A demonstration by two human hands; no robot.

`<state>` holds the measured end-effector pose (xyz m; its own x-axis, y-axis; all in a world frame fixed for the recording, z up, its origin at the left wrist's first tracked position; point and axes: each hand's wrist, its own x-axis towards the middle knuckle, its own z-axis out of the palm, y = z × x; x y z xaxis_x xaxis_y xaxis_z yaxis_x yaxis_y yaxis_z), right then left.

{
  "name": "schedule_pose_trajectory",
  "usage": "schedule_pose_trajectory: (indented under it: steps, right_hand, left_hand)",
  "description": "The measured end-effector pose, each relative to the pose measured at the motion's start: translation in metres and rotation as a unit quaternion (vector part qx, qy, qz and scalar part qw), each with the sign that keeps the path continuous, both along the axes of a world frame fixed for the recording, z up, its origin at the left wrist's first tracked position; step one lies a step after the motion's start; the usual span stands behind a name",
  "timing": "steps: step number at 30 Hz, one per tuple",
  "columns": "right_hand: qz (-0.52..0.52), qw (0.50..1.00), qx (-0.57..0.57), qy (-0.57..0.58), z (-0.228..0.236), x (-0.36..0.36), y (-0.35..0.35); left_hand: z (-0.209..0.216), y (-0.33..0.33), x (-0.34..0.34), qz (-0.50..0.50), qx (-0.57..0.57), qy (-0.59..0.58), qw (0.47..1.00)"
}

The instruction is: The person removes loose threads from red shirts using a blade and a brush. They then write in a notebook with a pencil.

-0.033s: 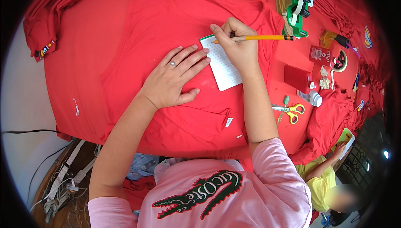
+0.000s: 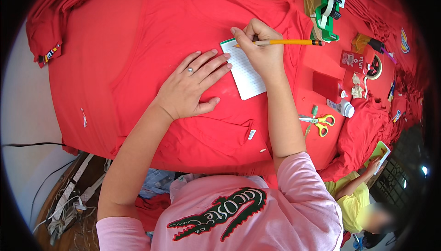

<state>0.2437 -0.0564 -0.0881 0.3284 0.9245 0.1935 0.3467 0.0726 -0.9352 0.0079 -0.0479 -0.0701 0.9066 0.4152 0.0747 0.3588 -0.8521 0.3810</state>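
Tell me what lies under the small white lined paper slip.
The white lined paper slip rests on a red shirt spread flat. The left hand pins its edge; the right hand covers its top, hiding what is beneath there.

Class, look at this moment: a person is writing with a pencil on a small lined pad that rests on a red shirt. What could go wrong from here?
1. The lined pad lies on soft red shirt fabric, so the pencil tip might punch through the paper or wobble.
2. The left hand only touches the pad's edge with its fingertips; the pad could slide.
3. The scissors lie near the right hand's forearm; an elbow shift could knock them.
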Motion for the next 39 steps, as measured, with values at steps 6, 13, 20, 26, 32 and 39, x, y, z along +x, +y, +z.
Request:
schedule_pose_trajectory:
  steps: [6,13,20,26,32,39]
  right_hand:
    - [0.008,1.000,-0.005,-0.016,0.0022,-0.0010,-0.0020]
    - [0.003,0.999,0.008,-0.039,0.0063,-0.0051,-0.0017]
    - [-0.001,0.999,0.027,-0.043,0.0048,-0.0051,-0.0010]
    - [-0.005,0.998,0.022,-0.053,0.0055,-0.0052,-0.0011]
    - [-0.001,0.998,0.028,-0.058,0.0055,-0.0054,-0.0012]
    - [-0.005,0.999,0.021,-0.049,0.0081,-0.0054,-0.0017]
  left_hand:
    - [0.0002,-0.0002,-0.0005,0.001,-0.006,-0.002,1.000]
    - [-0.0007,0.0002,-0.0015,-0.001,-0.009,-0.006,1.000]
    - [-0.0004,0.0004,-0.0013,0.000,-0.008,-0.006,1.000]
    - [-0.0007,0.0001,-0.0008,0.001,-0.007,-0.010,1.000]
    - [-0.0015,-0.0004,-0.0002,0.003,-0.009,-0.020,1.000]
    - [-0.0014,0.0000,-0.0004,0.001,-0.009,-0.007,1.000]
